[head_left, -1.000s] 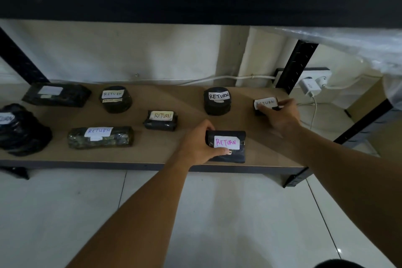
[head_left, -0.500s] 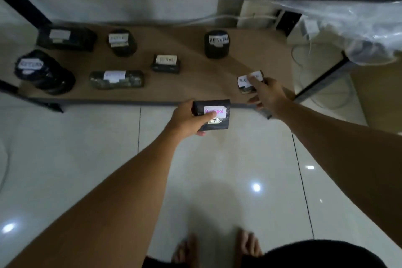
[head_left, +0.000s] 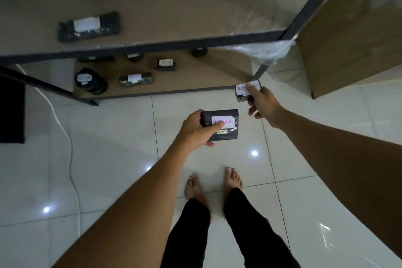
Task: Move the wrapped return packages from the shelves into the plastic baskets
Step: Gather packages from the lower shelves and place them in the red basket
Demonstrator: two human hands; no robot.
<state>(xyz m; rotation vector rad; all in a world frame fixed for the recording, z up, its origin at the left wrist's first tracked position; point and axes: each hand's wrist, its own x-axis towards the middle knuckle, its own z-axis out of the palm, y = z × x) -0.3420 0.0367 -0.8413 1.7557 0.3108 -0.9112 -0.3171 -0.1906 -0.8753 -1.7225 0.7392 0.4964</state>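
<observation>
I see glossy white tile floor (head_left: 113, 159) w/ ceiling-light glare spots. White cable (head_left: 70, 148) runs along the floor on the left, curving down. Black block-shaped obj (head_left: 12, 111) at far left edge, can't tell what it is. Brown board panel (head_left: 352, 35) stands to the right of the rack, resting on the floor. Crumpled clear plastic film (head_left: 267, 51) hangs at the rack's front right corner, by the dark post (head_left: 313, 0). Bare feet (head_left: 214, 183) + black trousers (head_left: 228, 235) at bottom centre.
</observation>
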